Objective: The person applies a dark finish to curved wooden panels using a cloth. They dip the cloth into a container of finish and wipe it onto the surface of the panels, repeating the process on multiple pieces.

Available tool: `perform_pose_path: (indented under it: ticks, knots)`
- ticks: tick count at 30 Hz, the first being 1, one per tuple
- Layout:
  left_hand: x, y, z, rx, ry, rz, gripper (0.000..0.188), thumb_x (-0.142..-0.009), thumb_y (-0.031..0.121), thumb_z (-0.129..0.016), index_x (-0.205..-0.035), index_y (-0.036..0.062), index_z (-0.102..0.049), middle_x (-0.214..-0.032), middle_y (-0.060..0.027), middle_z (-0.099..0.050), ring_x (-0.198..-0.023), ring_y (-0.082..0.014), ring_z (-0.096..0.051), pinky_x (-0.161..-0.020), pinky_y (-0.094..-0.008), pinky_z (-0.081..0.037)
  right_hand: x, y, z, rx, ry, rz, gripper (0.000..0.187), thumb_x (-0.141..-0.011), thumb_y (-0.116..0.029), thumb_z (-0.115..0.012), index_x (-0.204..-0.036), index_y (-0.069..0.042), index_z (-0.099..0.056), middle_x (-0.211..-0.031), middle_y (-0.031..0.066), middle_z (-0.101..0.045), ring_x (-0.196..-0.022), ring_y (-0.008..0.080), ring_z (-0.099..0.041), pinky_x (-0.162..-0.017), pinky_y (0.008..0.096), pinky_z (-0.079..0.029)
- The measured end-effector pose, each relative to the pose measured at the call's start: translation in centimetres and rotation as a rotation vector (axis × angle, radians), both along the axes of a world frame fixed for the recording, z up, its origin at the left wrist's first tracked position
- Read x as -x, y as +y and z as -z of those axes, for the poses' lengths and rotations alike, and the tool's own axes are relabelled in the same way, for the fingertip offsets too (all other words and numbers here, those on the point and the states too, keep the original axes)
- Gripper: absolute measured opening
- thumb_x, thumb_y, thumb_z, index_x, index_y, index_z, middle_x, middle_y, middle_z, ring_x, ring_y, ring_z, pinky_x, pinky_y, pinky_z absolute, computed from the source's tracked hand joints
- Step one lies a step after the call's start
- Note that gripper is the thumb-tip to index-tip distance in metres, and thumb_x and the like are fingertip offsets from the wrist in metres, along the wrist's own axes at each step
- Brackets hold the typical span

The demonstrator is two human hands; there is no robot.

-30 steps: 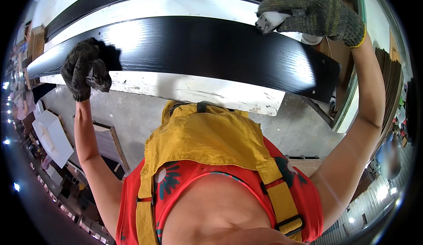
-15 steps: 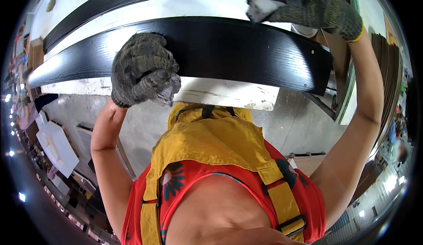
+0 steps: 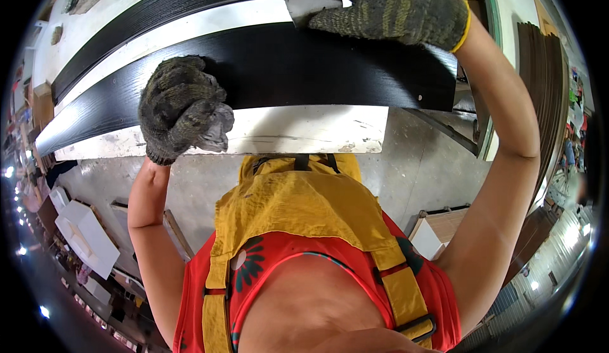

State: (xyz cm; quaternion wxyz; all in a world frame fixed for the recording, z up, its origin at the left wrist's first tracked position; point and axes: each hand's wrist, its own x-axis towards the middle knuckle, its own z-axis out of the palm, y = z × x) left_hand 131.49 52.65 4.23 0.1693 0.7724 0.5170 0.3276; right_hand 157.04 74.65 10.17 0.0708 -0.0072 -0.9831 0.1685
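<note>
A long white workbench [image 3: 304, 131] runs across the top of the view, from the far left to just past the middle. On it lies a long black board [image 3: 317, 67]. The board is wide and flat, with a fine wood grain, and it covers most of the bench top. Its right end sticks out past the right end of the bench. A second black board [image 3: 158, 10] lies behind it, along the far edge, with a white strip between the two.

The person wears a yellow apron [image 3: 298, 220] over a red top, and both arms reach up and forward to the bench.

The right arm is stretched out long. The right hand [image 3: 380, 4] is in a grey-green knit glove and sits at the far edge of the black board, near its right end. The fingers curl down around a small pale grey pad [image 3: 314, 7], and the pad pokes out from under the fingertips. The hand presses flat on the board.

The left arm is bent at the elbow and comes up from below. The left hand [image 3: 181, 109] wears a dark knit glove and is closed in a fist. It sits at the near edge of the black board. A crumpled grey rag [image 3: 216, 128] is gripped in it and hangs over the white front edge of the bench.
</note>
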Motion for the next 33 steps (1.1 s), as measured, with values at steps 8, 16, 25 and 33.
perform_pose_path:
  ticks: [8, 16, 25, 33]
  knots:
    - [-0.6, -0.7, -0.5, -0.027, -0.144, -0.067, 0.024, -0.075, 0.021, -0.063, -0.081, -0.0020, -0.069, -0.080, -0.0142, -0.066, -0.082, -0.0346, -0.063, -0.084, -0.0477, -0.050, -3.2, 3.5, -1.2, 0.132, 0.013, -0.217, 0.030, -0.087, -0.033, -0.065, -0.102, -0.008, -0.069, -0.096, 0.0133, -0.065, -0.094, 0.0323, -0.062, -0.083, 0.0411, -0.049]
    - [-4.9, -0.3, -2.6, 0.136, -0.059, -0.276, 0.024, -0.079, 0.019, -0.065, -0.093, 0.0000, -0.071, -0.091, -0.0159, -0.070, -0.093, -0.0332, -0.066, -0.085, -0.0433, -0.052, -4.8, 7.9, 1.0, 0.152, -0.004, -0.324, 0.034, -0.084, -0.036, -0.070, -0.108, -0.013, -0.069, -0.100, 0.0127, -0.066, -0.098, 0.0318, -0.062, -0.086, 0.0406, -0.050]
    - [-9.7, 1.3, -0.8, -0.035, 0.057, -0.221, 0.025, -0.077, 0.020, -0.067, -0.094, 0.0021, -0.069, -0.088, -0.0118, -0.068, -0.086, -0.0313, -0.065, -0.087, -0.0448, -0.051, -0.3, 8.3, 3.9, 0.282, 0.133, -0.533, 0.037, -0.084, -0.037, -0.069, -0.108, -0.009, -0.068, -0.108, 0.0151, -0.067, -0.109, 0.0332, -0.060, -0.093, 0.0408, -0.048]
    - [-8.7, -1.8, -0.4, 0.032, 0.077, -0.262, 0.023, -0.076, 0.016, -0.067, -0.094, 0.0016, -0.068, -0.091, -0.0137, -0.066, -0.091, -0.0326, -0.063, -0.090, -0.0468, -0.048, -9.1, 11.8, 1.4, 0.249, -0.076, -0.489, 0.034, -0.087, -0.031, -0.067, -0.114, -0.011, -0.067, -0.116, 0.0147, -0.063, -0.111, 0.0317, -0.059, -0.094, 0.0392, -0.048]
